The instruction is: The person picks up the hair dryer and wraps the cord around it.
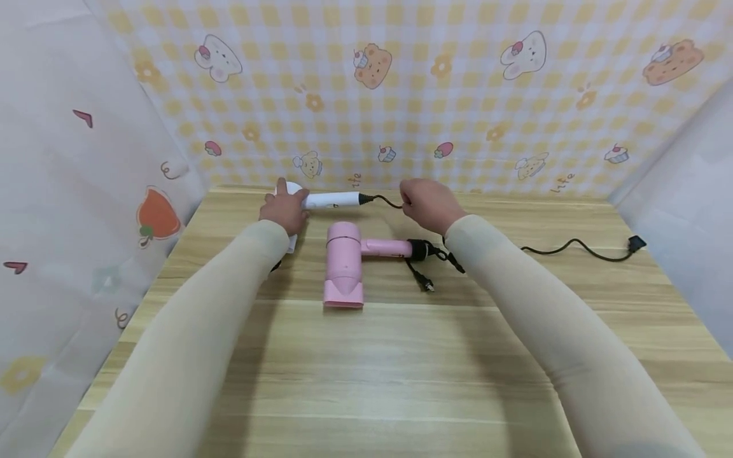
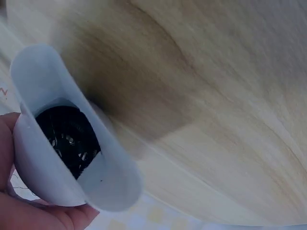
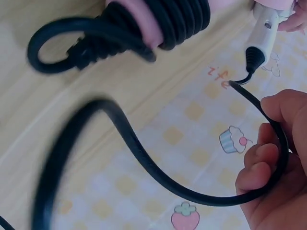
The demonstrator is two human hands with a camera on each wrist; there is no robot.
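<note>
My left hand (image 1: 284,211) grips the barrel of a white hair dryer (image 1: 332,201) at the back left of the table, its handle pointing right. In the left wrist view the dryer's flat nozzle (image 2: 112,187) faces the camera, with a dark grille inside. My right hand (image 1: 431,205), fingers curled, holds the white dryer's black cord (image 3: 132,139), which loops through the fingers in the right wrist view. Just in front lies a pink hair dryer (image 1: 343,261), nozzle toward me, its own cord wound round the handle's end.
The pink dryer's plug (image 1: 425,283) lies beside its handle. Further right, the black cord runs along the wooden table (image 1: 366,375) to a plug (image 1: 635,243) near the right edge. A yellow checked cloth (image 1: 412,114) hangs behind the table's back edge.
</note>
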